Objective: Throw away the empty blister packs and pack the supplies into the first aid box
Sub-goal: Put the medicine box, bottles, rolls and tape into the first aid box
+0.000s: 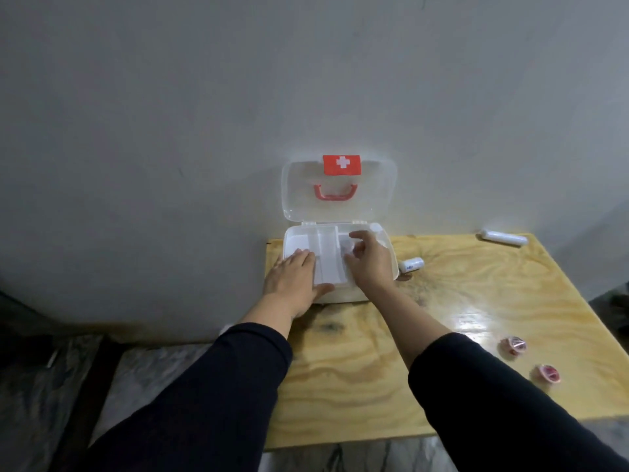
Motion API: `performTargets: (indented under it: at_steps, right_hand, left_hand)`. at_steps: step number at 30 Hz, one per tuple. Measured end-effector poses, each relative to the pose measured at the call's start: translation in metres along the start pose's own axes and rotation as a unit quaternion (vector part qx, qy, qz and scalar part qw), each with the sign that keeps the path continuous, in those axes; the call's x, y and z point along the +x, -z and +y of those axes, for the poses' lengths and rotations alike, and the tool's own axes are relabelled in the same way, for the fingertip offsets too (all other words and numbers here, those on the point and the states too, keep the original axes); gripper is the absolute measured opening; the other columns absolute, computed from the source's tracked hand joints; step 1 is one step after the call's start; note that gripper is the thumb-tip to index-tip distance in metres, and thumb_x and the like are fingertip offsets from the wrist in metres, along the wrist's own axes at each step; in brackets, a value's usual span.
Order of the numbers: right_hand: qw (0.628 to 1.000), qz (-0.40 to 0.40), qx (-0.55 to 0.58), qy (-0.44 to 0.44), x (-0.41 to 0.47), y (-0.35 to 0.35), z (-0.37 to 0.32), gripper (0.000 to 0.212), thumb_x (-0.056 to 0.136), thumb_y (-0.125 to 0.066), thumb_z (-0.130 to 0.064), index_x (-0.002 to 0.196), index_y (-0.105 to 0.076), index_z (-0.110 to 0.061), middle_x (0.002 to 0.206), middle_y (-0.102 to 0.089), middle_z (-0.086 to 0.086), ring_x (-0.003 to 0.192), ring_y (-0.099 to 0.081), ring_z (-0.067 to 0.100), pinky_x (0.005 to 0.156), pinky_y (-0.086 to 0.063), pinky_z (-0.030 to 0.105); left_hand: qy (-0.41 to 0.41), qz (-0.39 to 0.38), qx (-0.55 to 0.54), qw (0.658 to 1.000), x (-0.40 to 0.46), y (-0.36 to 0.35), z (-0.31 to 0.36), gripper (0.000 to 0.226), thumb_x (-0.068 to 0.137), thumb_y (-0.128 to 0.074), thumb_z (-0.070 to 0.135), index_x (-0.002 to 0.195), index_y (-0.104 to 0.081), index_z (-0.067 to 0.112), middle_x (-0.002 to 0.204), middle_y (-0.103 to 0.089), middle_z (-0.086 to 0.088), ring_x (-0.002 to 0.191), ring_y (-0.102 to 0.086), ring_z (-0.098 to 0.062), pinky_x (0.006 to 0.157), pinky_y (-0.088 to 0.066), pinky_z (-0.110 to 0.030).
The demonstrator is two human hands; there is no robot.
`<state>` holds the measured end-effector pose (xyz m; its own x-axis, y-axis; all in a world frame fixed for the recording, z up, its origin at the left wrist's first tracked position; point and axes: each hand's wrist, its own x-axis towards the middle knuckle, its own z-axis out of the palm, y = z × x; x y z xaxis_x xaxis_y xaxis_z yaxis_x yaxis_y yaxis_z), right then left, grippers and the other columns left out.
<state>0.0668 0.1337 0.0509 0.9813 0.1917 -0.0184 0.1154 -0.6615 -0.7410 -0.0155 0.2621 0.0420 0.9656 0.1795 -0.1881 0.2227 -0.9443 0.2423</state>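
Observation:
The white first aid box [391, 264] stands open at the table's back left corner, its clear lid [340, 189] with a red cross label leaning on the wall. My left hand [292, 277] lies flat on the box's left front part. Over the right compartment, my right hand [367, 260] has curled fingers around a small white item; what it is I cannot make out. A small white bottle [412, 264] lies just right of the box. A long white roll [503, 238] lies at the far right back. Two pink tape rolls [514, 345] [548, 373] sit at the right front.
The wooden table [374, 386] ends at a front edge near me and at a right edge by the tape rolls. A grey wall stands right behind the box. A marbled floor and a dark object show to the left.

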Motion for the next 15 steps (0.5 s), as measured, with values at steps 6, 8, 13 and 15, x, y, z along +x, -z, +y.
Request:
performTargets:
  at_steps: [6,8,13,15]
  right_hand:
    - [0.997,-0.054,-0.057,0.016,0.003,0.017,-0.009,0.035,0.087,-0.060,-0.007,0.122,-0.061,-0.013,0.113,-0.069,0.009,0.100,-0.065,0.022,0.085,-0.052,0.028]
    - [0.998,-0.044,-0.045,0.031,0.005,0.027,-0.014,0.032,0.087,-0.057,-0.005,0.117,-0.065,-0.013,0.111,-0.070,0.008,0.095,-0.065,0.020,0.082,-0.051,0.025]
    - [0.998,0.003,-0.044,0.040,0.005,0.069,-0.012,0.030,0.088,-0.048,-0.006,0.107,-0.069,-0.016,0.100,-0.072,0.008,0.081,-0.065,0.021,0.064,-0.052,0.027]
    - [0.997,0.002,-0.071,0.027,0.005,0.088,-0.001,0.032,0.087,-0.048,-0.005,0.107,-0.069,-0.017,0.102,-0.071,0.007,0.080,-0.061,0.020,0.067,-0.050,0.027]
  left_hand:
    - [0.008,-0.017,0.015,1.000,0.001,0.009,0.005,0.079,0.090,-0.043,0.062,0.148,-0.026,0.012,0.154,-0.031,-0.006,0.142,-0.030,-0.024,0.118,-0.019,-0.041]
    - [0.011,-0.027,0.017,0.999,0.002,0.019,0.009,0.077,0.089,-0.043,0.064,0.145,-0.030,0.013,0.152,-0.035,-0.006,0.139,-0.034,-0.025,0.117,-0.021,-0.042]
    - [-0.026,0.001,0.027,0.999,0.012,0.056,0.040,0.055,0.096,-0.041,0.048,0.141,-0.043,0.015,0.149,-0.042,-0.005,0.134,-0.043,-0.028,0.106,-0.036,-0.041]
    - [-0.044,-0.013,-0.006,0.999,0.018,0.067,0.060,0.046,0.097,-0.041,0.039,0.137,-0.049,0.017,0.145,-0.047,-0.005,0.128,-0.048,-0.029,0.102,-0.041,-0.042]
